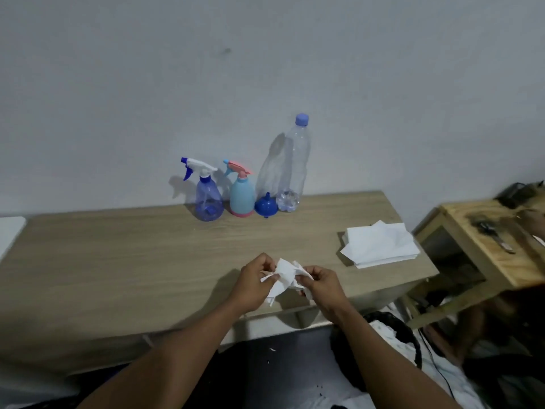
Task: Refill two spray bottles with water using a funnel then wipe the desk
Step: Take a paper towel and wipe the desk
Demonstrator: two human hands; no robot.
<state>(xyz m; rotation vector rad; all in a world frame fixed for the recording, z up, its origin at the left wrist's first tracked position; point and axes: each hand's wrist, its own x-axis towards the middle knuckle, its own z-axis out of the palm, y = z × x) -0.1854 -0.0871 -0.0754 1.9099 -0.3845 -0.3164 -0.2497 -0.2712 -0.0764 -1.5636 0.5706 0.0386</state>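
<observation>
Blue spray bottle (208, 199) and teal spray bottle (241, 193) are standing with trigger heads fitted at the back of the desk (118, 255), by the wall and probably out of the wiping path. The funnel (266, 205) is sitting just beside the capped, nearly empty water bottle (293, 163), suggesting refilling is done. Over the near edge, the left hand (255, 286) and right hand (321, 286) are pinching a crumpled tissue (284, 274) between them, apparently bunching it into a pad. The tissue stack (380, 243) is lying within reach at right.
</observation>
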